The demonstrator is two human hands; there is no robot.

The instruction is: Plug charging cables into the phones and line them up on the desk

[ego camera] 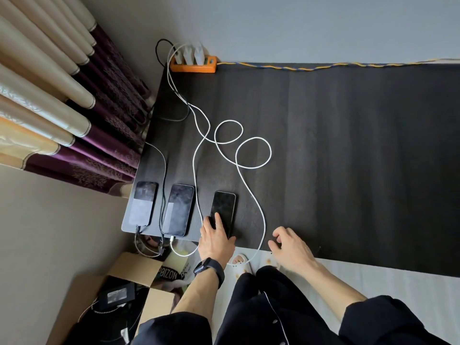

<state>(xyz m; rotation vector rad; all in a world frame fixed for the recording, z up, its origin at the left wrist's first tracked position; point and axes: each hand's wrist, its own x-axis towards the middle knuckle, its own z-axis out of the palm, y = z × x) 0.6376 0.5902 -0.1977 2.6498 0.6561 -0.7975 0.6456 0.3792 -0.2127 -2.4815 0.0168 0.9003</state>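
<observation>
Three phones lie face up in a row near the front left corner of the dark desk (348, 158). The left phone (144, 202) has a dark braided cable in its bottom end. A white cable is plugged into the middle phone (178, 209). My left hand (216, 237) rests on the lower end of the right phone (224, 207), fingers spread over its screen and edge. A looping white cable (251, 188) runs from the orange power strip (193, 63) down past this phone and off the desk's front edge. My right hand (290, 247) hovers at the front edge with curled fingers, holding nothing.
Curtains (62, 108) hang left of the desk. Three white chargers sit in the power strip at the back wall. A yellow-blue cord (336, 66) runs along the back edge. An open cardboard box (119, 290) with an adapter stands on the floor below the corner.
</observation>
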